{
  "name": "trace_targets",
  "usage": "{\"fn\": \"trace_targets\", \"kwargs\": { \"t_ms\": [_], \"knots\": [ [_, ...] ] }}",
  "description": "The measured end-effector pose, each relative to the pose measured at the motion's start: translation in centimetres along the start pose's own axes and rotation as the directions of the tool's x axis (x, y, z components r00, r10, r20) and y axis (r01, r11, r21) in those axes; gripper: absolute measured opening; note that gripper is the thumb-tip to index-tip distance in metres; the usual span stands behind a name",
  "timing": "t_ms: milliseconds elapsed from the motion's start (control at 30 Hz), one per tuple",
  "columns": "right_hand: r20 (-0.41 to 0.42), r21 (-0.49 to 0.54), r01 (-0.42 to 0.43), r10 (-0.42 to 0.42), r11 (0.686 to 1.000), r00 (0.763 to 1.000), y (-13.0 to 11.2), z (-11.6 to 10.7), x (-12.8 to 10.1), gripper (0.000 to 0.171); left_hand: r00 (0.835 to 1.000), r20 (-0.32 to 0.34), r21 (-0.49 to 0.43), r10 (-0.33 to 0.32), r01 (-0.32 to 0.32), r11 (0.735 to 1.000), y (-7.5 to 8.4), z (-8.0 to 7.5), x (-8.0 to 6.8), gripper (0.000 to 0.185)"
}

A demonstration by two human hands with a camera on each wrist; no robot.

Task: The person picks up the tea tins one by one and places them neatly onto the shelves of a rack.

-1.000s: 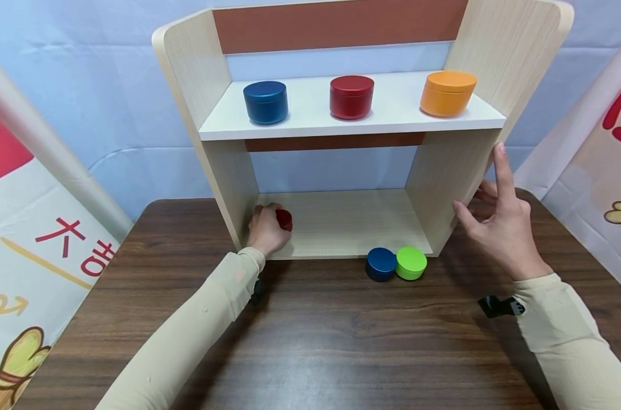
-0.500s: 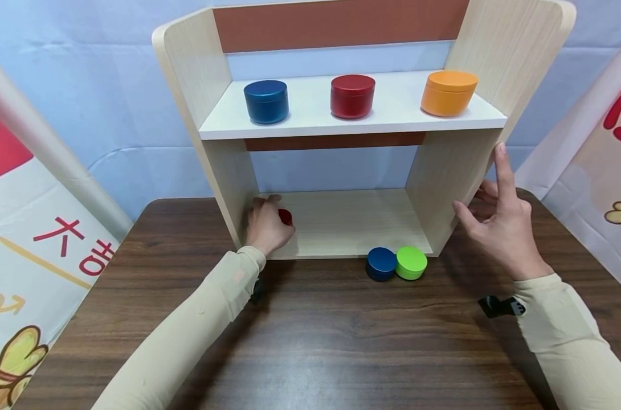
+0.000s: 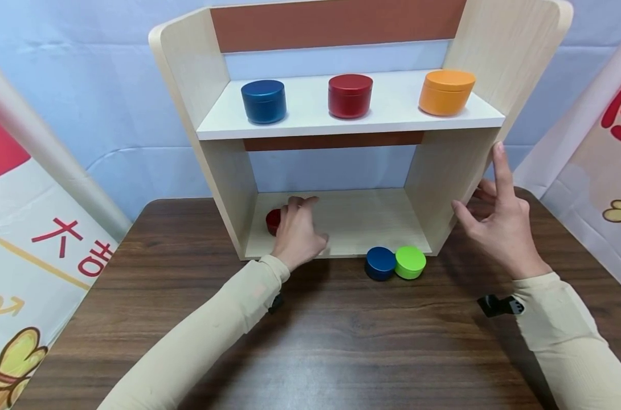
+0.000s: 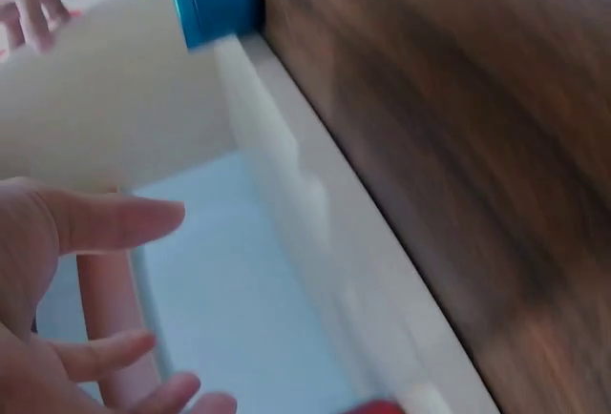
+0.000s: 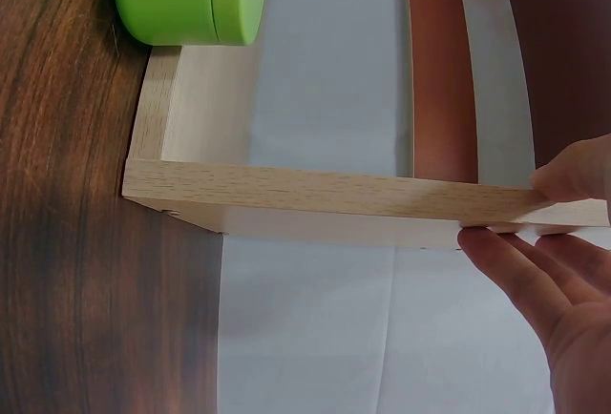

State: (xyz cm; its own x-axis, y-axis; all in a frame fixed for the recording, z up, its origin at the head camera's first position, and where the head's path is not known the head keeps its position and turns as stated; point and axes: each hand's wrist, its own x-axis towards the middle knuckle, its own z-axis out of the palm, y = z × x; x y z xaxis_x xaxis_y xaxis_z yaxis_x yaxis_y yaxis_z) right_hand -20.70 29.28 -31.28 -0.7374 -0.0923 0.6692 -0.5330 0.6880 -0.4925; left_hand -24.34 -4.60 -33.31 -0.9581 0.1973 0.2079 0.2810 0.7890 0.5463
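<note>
My left hand (image 3: 300, 234) is over the bottom board of the wooden shelf (image 3: 372, 219), its fingers spread and holding nothing. Just left of it, a small red round tin (image 3: 272, 221) sits on that board, partly hidden behind the fingers. The left wrist view catches only the tin's red edge (image 4: 377, 406). My right hand (image 3: 502, 228) holds the front edge of the shelf's right side panel (image 5: 325, 193), thumb on the inner side and fingers on the outer side. A dark blue tin (image 3: 380, 263) and a lime green tin (image 3: 410, 262) stand side by side on the table before the shelf.
On the white upper board (image 3: 310, 94) stand a blue tin (image 3: 264, 102), a red tin (image 3: 350, 97) and an orange tin (image 3: 446, 94), spaced apart. Dark wooden table (image 3: 341, 341) lies in front. Printed banners (image 3: 49, 239) hang at both sides.
My left hand has let go of the small red tin and moved right, leaving it on the bottom board near the left panel. The right hand keeps its place.
</note>
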Motion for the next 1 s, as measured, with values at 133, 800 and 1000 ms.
{"fn": "trace_targets", "kwargs": {
  "t_ms": [133, 800, 1000],
  "knots": [
    [-0.001, 0.001, 0.000, 0.000, 1.000, 1.000, 0.0, 0.0, 0.0, 0.114, 0.993, 0.100, -0.045, 0.066, -0.062, 0.997, 1.0, 0.9, -0.4, 0.079],
    [0.006, 0.002, -0.010, 0.010, 1.000, 1.000, -0.1, 0.0, 0.0, 0.114, 0.918, 0.366, -0.036, 0.155, -0.153, 0.988, 4.7, 5.2, -2.4, 0.084],
    [0.007, -0.003, -0.006, 0.007, 1.000, 1.000, 0.0, 0.0, 0.0, 0.113, 0.913, 0.373, -0.010, 0.162, -0.171, 0.985, 5.1, 5.8, -2.4, 0.082]
  ]
}}
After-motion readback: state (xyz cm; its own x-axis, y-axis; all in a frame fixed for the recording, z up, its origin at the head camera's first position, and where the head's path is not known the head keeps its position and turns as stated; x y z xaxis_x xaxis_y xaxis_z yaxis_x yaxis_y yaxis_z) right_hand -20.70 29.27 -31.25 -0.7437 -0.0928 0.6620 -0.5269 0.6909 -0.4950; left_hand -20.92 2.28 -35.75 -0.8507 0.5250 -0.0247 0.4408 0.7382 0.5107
